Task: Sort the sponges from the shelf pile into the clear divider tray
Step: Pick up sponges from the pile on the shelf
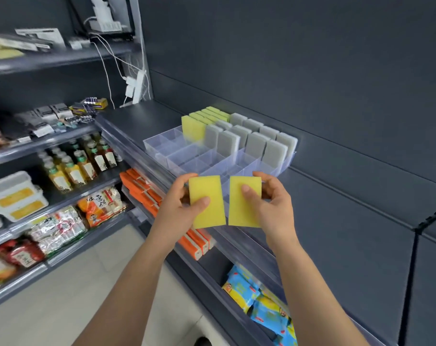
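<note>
**Pinching a pair, upright and side by side**

Head view, centre frame: the left hand (pixel 175 208) pinches the left yellow sponge (pixel 207 203), thumb on its face and fingers behind. The right hand (pixel 274 206) grips the right yellow sponge (pixel 242 211) the same way. Both sponges face the camera, long axes running up the frame, with a narrow gap between them. Just above, the clear divider tray (pixel 187 156) holds upright grey sponges (pixel 254 143) and a row of yellow sponges (pixel 194 128). Orange packs (pixel 142 188) lie lower left.

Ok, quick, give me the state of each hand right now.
Left hand: grips a yellow sponge, thumb across its front.
Right hand: grips a second yellow sponge, thumb across its front.
</note>
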Demonstrator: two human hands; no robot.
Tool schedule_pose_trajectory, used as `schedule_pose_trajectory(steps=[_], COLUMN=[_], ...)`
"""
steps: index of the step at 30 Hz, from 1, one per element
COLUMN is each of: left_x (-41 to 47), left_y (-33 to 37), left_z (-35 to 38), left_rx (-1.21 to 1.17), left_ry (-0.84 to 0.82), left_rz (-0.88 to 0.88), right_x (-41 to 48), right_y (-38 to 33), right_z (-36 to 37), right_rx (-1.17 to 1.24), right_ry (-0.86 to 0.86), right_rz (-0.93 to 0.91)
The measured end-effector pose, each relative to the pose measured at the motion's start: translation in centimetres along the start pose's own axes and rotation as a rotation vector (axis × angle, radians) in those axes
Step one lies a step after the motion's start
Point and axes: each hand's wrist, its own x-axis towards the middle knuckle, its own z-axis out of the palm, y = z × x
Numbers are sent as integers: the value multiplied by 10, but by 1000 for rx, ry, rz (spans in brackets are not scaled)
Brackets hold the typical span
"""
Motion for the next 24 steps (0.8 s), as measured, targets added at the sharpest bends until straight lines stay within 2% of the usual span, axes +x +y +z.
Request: schedule_pose_trajectory(steps=[16,24], left_x=[187,272], left_y=[-13,-30], left_z=[-80,-113], left_rx=[78,113], left_ry=[13,-39], left_rz=[-6,9], right_x=[153,218], right_y=[-7,-3], right_z=[117,167], right_rx=[-27,-379], right_ry=[-32,106], right_rz=[-51,-171])
